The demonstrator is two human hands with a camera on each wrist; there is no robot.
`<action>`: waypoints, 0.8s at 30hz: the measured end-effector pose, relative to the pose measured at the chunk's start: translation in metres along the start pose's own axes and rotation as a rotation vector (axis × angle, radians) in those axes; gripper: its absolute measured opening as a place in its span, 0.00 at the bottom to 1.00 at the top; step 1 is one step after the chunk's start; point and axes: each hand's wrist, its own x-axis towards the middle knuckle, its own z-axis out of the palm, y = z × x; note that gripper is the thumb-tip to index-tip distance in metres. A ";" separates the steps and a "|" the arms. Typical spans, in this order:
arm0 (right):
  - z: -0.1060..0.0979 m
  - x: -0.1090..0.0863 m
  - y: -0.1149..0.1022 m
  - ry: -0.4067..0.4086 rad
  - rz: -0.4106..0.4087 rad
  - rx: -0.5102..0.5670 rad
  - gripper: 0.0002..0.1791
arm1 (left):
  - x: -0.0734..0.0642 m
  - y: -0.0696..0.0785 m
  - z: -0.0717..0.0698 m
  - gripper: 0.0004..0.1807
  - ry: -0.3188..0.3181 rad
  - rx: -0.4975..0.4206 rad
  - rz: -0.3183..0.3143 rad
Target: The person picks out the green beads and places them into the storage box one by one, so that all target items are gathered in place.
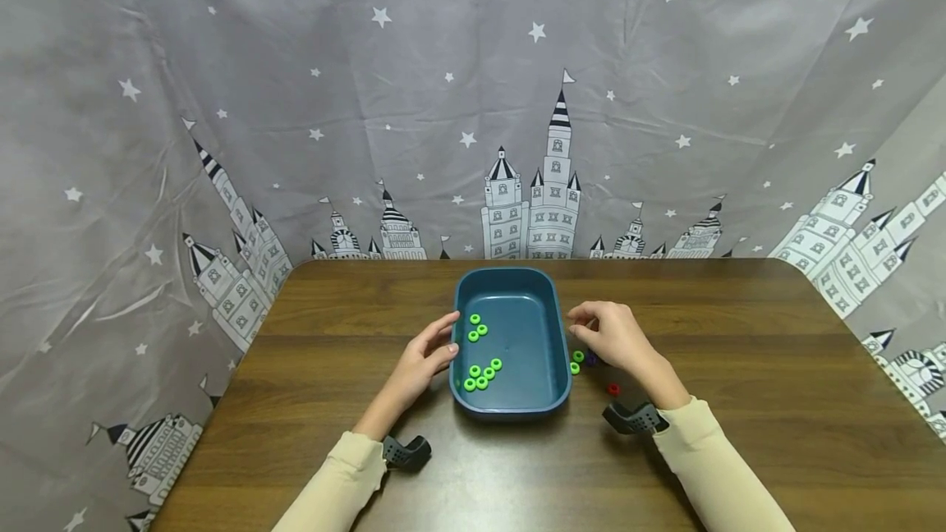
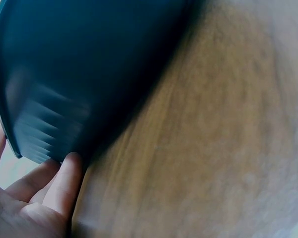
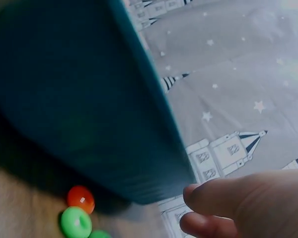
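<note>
A dark teal plastic bin (image 1: 528,343) stands on the table with several small green rings (image 1: 474,337) inside, grouped along its left half. My left hand (image 1: 421,364) touches the bin's left side, fingers extended against the outer wall, as the left wrist view shows too. Just off the bin's right wall, my right hand (image 1: 613,337) hovers with fingers bent; nothing shows between thumb and fingertips. Beside that wall lie two green rings (image 1: 574,369), a purple ring (image 1: 591,360) partly under the hand, and a red ring (image 1: 613,390). The right wrist view shows an orange-red ring (image 3: 81,199) by a green one.
The brown wooden table (image 1: 776,401) extends to both sides of the bin. Behind it hangs a grey curtain (image 1: 473,80) printed with stars and castles. Dark straps with camera mounts (image 1: 406,453) sit on both wrists.
</note>
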 end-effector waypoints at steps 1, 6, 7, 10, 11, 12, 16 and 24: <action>0.000 -0.001 0.002 -0.003 0.001 -0.005 0.07 | 0.000 0.000 0.000 0.31 0.001 0.001 -0.001; 0.002 -0.009 0.012 -0.031 0.008 -0.028 0.08 | 0.000 -0.001 0.000 0.31 0.000 -0.003 -0.002; 0.003 -0.010 0.014 -0.039 0.008 -0.029 0.08 | 0.000 0.000 0.000 0.31 0.000 -0.007 -0.001; 0.007 -0.013 0.017 -0.057 0.013 -0.039 0.08 | 0.000 0.000 0.000 0.31 -0.001 -0.022 0.002; 0.008 -0.014 0.018 -0.063 0.010 -0.042 0.08 | 0.000 0.000 0.000 0.31 -0.001 -0.024 0.002; 0.009 -0.015 0.019 -0.067 0.008 -0.043 0.08 | 0.000 0.000 0.000 0.31 -0.002 -0.026 0.002; 0.013 -0.018 0.022 -0.071 -0.014 -0.055 0.08 | 0.000 0.000 0.000 0.31 0.002 -0.030 -0.001; 0.018 -0.021 0.023 -0.069 -0.011 -0.089 0.07 | 0.000 -0.001 -0.001 0.31 0.007 -0.021 0.003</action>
